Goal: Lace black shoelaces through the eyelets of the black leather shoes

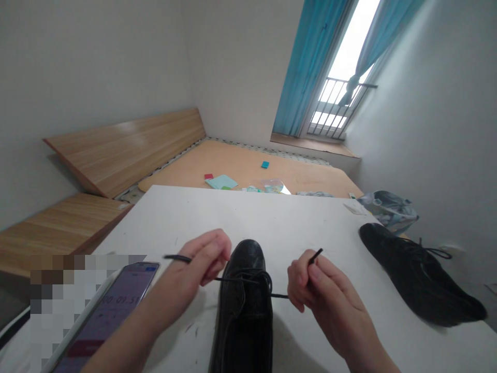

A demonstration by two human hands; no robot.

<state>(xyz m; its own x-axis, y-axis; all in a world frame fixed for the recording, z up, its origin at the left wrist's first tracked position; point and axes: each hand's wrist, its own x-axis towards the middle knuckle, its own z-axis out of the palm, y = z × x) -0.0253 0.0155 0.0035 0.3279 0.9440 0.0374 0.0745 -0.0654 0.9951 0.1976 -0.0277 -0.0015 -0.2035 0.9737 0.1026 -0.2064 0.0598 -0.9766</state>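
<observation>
A black leather lace-up shoe [244,311] stands on the white table top [240,217], its toe towards me and its heel far from me. A black shoelace [240,280] crosses its top. My left hand [202,264] pinches one lace end beside the shoe, with the tip sticking out to the left. On the other side, my right hand [316,295] pinches the other end, whose tip points up and to the right. Both hands are close to the shoe. A second black leather shoe [415,274] lies on its side at the right, well away from my right hand.
A phone [112,316] showing a running timer lies at the lower left, beside my left forearm. Beyond the table's far edge are a wooden bed frame, a mat with small papers, and a plastic bag [388,210] at the right. A wall stands on the right.
</observation>
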